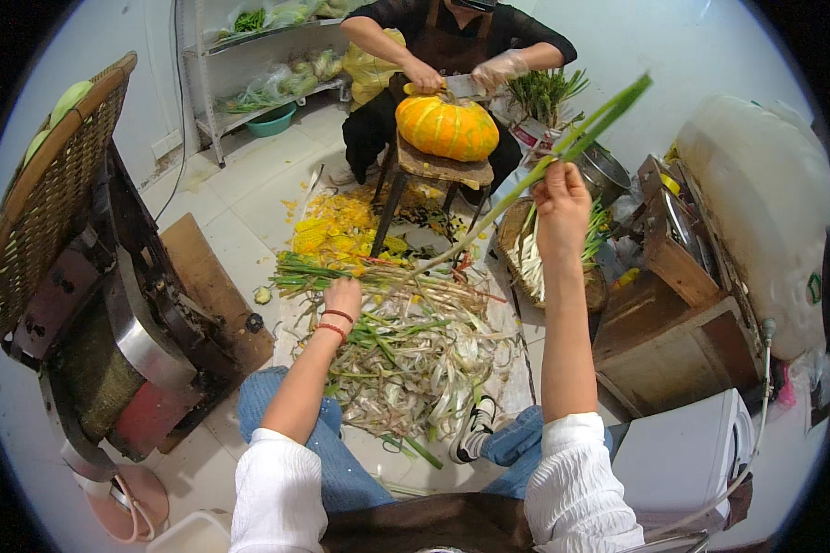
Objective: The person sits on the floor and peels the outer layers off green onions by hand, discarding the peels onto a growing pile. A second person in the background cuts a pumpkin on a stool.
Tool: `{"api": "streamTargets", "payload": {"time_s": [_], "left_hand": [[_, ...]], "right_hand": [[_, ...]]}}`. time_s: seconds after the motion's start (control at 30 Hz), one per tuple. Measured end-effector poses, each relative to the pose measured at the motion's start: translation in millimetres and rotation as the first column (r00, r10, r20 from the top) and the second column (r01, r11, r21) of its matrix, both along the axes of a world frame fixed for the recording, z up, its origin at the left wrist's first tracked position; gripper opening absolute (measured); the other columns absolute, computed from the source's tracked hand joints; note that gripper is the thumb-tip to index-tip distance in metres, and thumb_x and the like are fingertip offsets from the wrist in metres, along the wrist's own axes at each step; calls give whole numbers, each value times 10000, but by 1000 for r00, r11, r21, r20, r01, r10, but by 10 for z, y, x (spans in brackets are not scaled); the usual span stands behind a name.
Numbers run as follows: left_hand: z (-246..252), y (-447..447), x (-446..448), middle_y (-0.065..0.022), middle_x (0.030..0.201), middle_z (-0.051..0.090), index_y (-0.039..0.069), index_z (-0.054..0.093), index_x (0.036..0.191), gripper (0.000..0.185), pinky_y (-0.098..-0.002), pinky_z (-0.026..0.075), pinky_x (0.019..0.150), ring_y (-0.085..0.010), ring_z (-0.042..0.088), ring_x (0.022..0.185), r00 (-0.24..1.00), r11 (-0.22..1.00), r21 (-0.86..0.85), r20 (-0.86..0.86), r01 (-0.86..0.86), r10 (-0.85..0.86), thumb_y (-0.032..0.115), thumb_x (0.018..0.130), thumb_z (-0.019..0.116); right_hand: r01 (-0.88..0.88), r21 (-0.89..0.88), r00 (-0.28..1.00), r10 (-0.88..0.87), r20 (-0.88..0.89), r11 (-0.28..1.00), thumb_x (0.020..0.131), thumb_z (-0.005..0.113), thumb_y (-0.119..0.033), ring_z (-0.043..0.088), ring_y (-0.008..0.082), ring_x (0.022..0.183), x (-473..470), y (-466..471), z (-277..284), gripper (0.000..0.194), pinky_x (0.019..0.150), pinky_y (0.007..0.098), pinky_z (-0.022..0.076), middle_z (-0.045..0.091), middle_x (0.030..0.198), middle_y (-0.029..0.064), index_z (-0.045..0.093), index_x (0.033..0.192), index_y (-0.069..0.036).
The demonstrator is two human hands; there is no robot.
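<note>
My right hand [564, 200] is raised on the right, its fingers pinched around the green part of a long scallion [505, 200]. The stalk slants from its green tips at upper right down towards the pile on the floor. Lower and to the left, my left hand [344, 297] rests at a bundle of untrimmed scallions [304, 273], with its fingers curled; I cannot tell whether it grips anything. Beneath my hands spreads a heap of peeled scallion skins and leaves [415, 359]. Beyond my right forearm, a wicker basket [598, 290] holds scallions with white stems.
Opposite me, a person in an apron [456, 34] holds a knife [465, 86] over an orange pumpkin [446, 128] on a wooden stool [443, 166]. Pumpkin peelings [339, 214] litter the floor. A machine [131, 332] stands left, a wooden cabinet [664, 339] right.
</note>
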State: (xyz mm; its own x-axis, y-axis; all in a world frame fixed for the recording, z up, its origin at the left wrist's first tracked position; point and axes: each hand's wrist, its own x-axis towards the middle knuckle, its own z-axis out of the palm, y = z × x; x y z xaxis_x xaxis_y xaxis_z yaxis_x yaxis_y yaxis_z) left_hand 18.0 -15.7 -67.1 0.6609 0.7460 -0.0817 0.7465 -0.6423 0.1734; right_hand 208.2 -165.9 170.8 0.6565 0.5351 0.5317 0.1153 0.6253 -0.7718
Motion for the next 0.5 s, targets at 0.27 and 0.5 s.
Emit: {"api": "streamTargets", "payload": {"time_s": [0.27, 0.5], "left_hand": [[722, -404, 233, -61, 864, 623, 3, 594, 940, 165, -261, 481, 687, -124, 597, 787, 254, 852, -243, 958, 463, 135, 83, 795, 587], [869, -260, 103, -33, 747, 618, -28, 607, 848, 112, -225, 447, 621, -83, 560, 673, 301, 850, -356, 921, 388, 248, 49, 767, 597]], "right_hand": [[-125, -417, 973, 192, 124, 900, 819, 583, -104, 513, 56, 598, -520, 336, -841, 104, 552, 207, 415, 575, 665, -4, 581, 797, -2], [-17, -516, 973, 133, 189, 857, 757, 607, -24, 571, 85, 682, -541, 469, -1016, 99, 607, 215, 457, 628, 757, 36, 624, 848, 11]]}}
